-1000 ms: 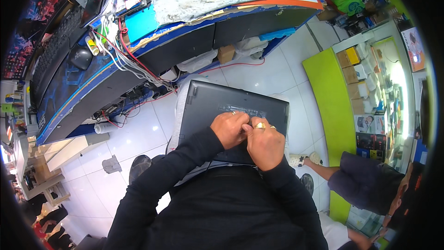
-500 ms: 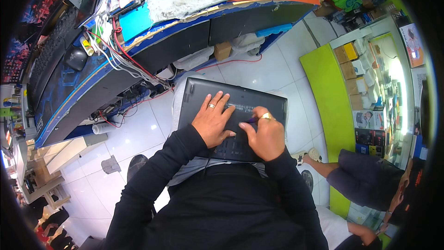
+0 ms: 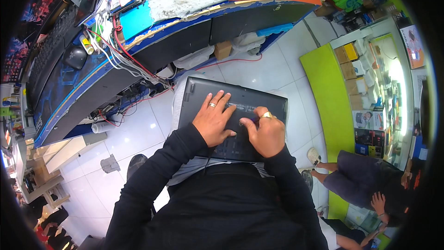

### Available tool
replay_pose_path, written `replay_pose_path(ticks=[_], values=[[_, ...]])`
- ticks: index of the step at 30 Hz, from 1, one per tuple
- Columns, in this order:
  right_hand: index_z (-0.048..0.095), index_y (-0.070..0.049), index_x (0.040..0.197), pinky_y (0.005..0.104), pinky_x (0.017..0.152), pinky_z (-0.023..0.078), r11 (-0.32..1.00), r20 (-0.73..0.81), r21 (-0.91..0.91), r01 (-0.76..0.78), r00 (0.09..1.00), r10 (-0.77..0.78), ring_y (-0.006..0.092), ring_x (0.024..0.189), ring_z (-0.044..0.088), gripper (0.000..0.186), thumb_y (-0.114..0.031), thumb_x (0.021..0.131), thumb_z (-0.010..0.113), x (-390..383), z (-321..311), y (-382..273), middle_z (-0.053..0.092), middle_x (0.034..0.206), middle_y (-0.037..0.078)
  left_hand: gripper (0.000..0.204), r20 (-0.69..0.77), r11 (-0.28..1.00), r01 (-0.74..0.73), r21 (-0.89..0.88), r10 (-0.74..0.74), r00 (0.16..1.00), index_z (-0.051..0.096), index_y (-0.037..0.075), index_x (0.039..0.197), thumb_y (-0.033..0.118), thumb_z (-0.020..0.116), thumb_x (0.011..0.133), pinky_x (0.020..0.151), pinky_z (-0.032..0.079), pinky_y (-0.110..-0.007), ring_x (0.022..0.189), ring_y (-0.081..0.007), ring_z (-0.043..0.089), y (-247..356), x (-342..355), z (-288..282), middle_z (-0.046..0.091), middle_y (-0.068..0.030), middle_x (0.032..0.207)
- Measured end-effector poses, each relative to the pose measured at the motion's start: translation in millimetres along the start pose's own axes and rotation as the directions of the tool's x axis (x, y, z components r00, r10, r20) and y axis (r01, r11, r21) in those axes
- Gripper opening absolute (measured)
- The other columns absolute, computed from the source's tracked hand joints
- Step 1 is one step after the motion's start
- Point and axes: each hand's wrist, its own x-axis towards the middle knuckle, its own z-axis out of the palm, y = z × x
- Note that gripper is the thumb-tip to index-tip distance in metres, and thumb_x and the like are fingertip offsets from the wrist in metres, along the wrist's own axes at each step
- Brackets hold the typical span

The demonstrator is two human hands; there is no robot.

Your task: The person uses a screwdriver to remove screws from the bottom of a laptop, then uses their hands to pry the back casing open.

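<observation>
A black laptop lies across my lap with its vented underside up and a label strip near its middle. My left hand rests flat on its left half, fingers spread, a ring on one finger. Over the right half, my right hand is closed in a pinch round a small purple tool. Most of that tool is hidden by the thumb and curled fingers, so its exact kind does not show. The right thumb points toward a small dark spot on the casing.
Ahead curves a workbench with a worn grey mat, cables, a keyboard and a mouse. A green-edged display case stands at the right. Beside it are a person in dark shorts and another person's arm.
My right thumb and the purple tool have shifted very slightly; the left hand and laptop stay put. At the right, the person in shorts has moved their feet and a hand.
</observation>
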Motion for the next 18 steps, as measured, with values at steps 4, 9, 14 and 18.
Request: replay_pose_path(ticks=[4, 9, 14, 18], values=[[0.066, 0.000, 0.108, 0.0451, 0.075, 0.059, 0.987, 0.007, 0.161, 0.015, 1.000, -0.017, 0.0376, 0.084, 0.074, 0.024, -0.005, 0.089, 0.079, -3.2, 2.3, 2.2, 0.074, 0.099, 0.017, 0.080, -0.004, 1.000, 0.001, -0.006, -0.001, 1.000, 0.058, 0.001, 0.147, 0.041, 0.087, 0.084, 0.129, 0.025, -0.062, 0.157, -0.0483, 0.032, 0.1, 0.2, -0.2, 0.042, -0.0298, 0.162], [0.066, 0.001, 0.111, 0.0445, 0.078, 0.060, 0.996, -0.038, 0.084, -0.036, 0.998, 0.040, 0.0382, 0.088, 0.075, 0.024, 0.000, 0.089, 0.077, -7.4, 3.0, 5.4, 0.075, 0.101, 0.019, 0.080, 0.001, 1.000, 0.002, 0.001, -0.002, 1.000, 0.058, 0.001, 0.147, 0.041, 0.087, 0.084, 0.129, 0.024, -0.061, 0.157, -0.0480, 0.032, 0.7, 0.6, -0.6, 0.042, -0.0297, 0.162], [0.066, 0.002, 0.115, 0.0427, 0.080, 0.061, 0.973, -0.008, 0.226, -0.042, 0.999, 0.045, 0.0377, 0.090, 0.076, 0.026, 0.005, 0.090, 0.074, -12.6, 0.8, 8.5, 0.075, 0.103, 0.019, 0.080, 0.004, 1.000, 0.006, 0.005, -0.006, 1.000, 0.058, 0.001, 0.147, 0.041, 0.088, 0.084, 0.129, 0.024, -0.061, 0.157, -0.0476, 0.032, 1.4, 1.0, -2.1, 0.042, -0.0296, 0.163], [0.066, 0.001, 0.115, 0.0400, 0.079, 0.061, 0.929, -0.029, 0.351, -0.115, 0.991, 0.134, 0.0348, 0.090, 0.077, 0.025, 0.005, 0.092, 0.074, -14.3, -3.0, 7.3, 0.075, 0.103, 0.018, 0.079, -0.001, 1.000, 0.003, 0.004, -0.003, 1.000, 0.058, 0.001, 0.146, 0.040, 0.087, 0.084, 0.129, 0.026, -0.061, 0.157, -0.0477, 0.033, 2.4, 0.9, -4.0, 0.043, -0.0294, 0.161]])
